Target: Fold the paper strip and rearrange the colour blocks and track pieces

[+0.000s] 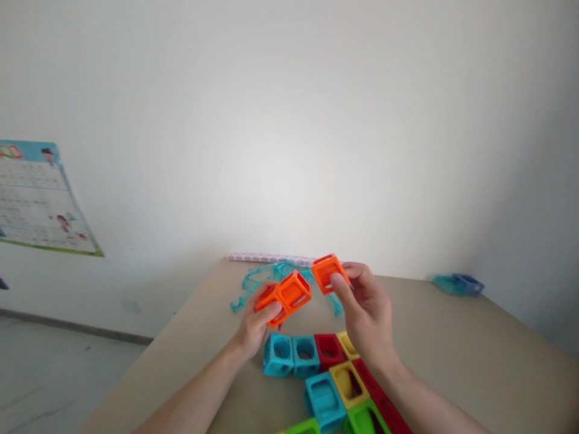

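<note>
My left hand (254,322) is closed around two joined orange cube blocks (293,292), hollow with openings in their faces. A single orange cube block (326,274) is pinched between thumb and fingers of my right hand (368,313). A small gap separates the two orange pieces, held above the table. Below them sits a group of joined hollow cubes: blue cubes (306,354), a red cube (329,349), a yellow cube (349,384) and a green cube (365,419). My right forearm hides part of this group.
Translucent teal plastic pieces (253,278) lie behind my hands on the beige table (190,355). A purple patterned strip (266,258) runs along the wall. At the right back are a dark blue cube (468,284) and a teal piece (446,284). A poster (40,199) hangs left.
</note>
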### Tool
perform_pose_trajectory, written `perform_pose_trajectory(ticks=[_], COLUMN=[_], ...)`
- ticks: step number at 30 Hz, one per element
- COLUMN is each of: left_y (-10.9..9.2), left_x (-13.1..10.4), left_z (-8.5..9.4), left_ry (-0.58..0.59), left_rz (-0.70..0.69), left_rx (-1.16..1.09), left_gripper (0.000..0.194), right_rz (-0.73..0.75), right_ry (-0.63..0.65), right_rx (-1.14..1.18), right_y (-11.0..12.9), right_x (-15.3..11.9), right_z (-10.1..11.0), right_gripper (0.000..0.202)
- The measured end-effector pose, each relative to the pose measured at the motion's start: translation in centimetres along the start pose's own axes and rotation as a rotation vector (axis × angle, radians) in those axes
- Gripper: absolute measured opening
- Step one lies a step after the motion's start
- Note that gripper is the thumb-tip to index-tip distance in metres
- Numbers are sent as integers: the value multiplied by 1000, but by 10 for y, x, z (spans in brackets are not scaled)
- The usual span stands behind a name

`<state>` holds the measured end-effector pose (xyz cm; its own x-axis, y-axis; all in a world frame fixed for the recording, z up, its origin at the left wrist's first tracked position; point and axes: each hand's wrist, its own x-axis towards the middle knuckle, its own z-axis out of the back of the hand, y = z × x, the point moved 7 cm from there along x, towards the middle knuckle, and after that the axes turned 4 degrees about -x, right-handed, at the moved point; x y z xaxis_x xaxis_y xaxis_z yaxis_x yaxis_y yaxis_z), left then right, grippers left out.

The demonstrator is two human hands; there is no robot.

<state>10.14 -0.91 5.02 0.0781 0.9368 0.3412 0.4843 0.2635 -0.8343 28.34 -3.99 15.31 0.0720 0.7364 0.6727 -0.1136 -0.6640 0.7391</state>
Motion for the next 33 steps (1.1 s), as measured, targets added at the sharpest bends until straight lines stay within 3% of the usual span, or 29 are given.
perform_pose_trajectory(ticks=[3,7,10,11,13,15,19,24,29,33], left_y=[-1,-3,-1,0,3,0,-11,-17,-13,-11], left_x=[0,0,0,-1,-1,0,2,4,3,2], left_z=[2,2,-1,-3,-4,-6,-11,-12,-10,-12], left_ry=[7,51,96,111,121,119,154,148,127,140], left_rz=[-5,9,69,106,161,139,14,-9,-5,-15], left_rx=[57,41,-14,-23,-46,-86,-95,-61,29,111], left_gripper=[33,32,32,33,37,42,54,41,36,54], right_rz=[-81,-109,-4,41,77,45,28,172,193,345], right_ry=[211,266,391,459,567,578,502,489,585,636], right_rx=[-65,-44,-153,-217,-326,-405,-445,-434,-598,-762], right_y=[-15,-16,1,6,9,4,-8,-4,-1,12], right_x=[-2,-2,2,2,3,5,5,1,-1,-7], right_z=[-14,-13,-13,-15,-18,-17,-14,-13,-20,-29], right_gripper=[21,23,61,66,55,40,37,37,38,37])
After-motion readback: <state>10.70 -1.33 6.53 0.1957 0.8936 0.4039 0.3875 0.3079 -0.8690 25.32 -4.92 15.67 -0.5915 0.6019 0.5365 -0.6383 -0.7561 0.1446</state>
